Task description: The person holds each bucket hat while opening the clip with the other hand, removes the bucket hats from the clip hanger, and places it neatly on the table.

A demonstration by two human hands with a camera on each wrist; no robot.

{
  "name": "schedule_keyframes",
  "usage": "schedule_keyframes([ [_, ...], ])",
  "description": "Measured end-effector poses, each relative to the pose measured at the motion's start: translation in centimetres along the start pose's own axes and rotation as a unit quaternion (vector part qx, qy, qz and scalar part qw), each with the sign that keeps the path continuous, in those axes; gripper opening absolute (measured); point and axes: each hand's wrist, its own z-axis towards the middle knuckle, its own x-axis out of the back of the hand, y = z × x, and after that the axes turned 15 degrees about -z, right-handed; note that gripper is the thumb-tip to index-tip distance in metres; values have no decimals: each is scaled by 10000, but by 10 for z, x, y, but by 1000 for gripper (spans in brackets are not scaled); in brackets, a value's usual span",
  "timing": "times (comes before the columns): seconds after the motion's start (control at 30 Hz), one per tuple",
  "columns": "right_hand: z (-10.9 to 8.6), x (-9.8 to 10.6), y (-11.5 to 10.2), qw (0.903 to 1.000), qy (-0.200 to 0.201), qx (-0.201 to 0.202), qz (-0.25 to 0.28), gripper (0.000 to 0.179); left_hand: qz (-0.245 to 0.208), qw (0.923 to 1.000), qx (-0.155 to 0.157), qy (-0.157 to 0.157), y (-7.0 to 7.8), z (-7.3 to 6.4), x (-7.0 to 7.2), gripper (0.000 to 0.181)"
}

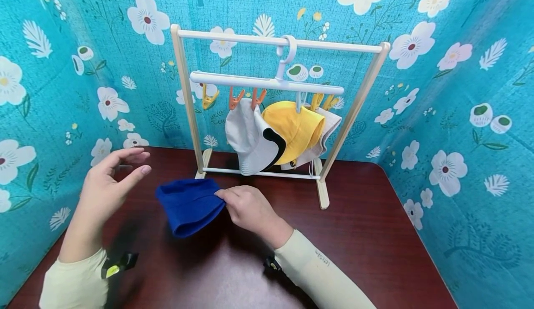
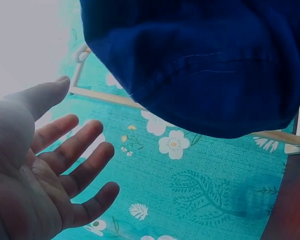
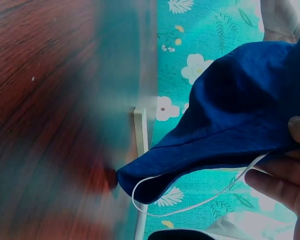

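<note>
A blue bucket hat (image 1: 192,204) hangs just above the table, its edge pinched between the thumb and fingers of my right hand (image 1: 250,209). In the right wrist view, a thin white cord (image 3: 205,202) loops below the brim. My left hand (image 1: 108,184) is raised to the left of the hat, apart from it, with thumb and fingers spread and nothing held. Beyond the hat, a white hat (image 1: 250,137), a yellow hat (image 1: 288,123) and a pale hat (image 1: 327,135) hang from clips on a white hanger (image 1: 267,83).
The hanger hooks onto a wooden rack (image 1: 356,107) standing on the dark red table (image 1: 367,239). A yellow clip (image 1: 209,97) at the hanger's left end holds nothing. Blue-green flowered cloth (image 1: 459,160) surrounds the table at the back and sides.
</note>
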Motion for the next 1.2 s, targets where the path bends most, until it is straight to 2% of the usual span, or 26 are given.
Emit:
schedule_keyframes([
  [0.37,2,-1,-11,9991,-142,393,40,23,62,9999,3,-124,1,0,7,45],
  [0.5,1,0,-13,9985,-203,496,86,23,108,9997,26,-211,1,0,6,43],
  [0.9,-3,-3,-22,9944,-336,968,-273,22,204,9986,3,-479,3,-2,0,43],
  [1.2,-3,-6,-23,9905,-614,1173,-359,24,284,9983,-3,-512,4,-1,0,43],
])
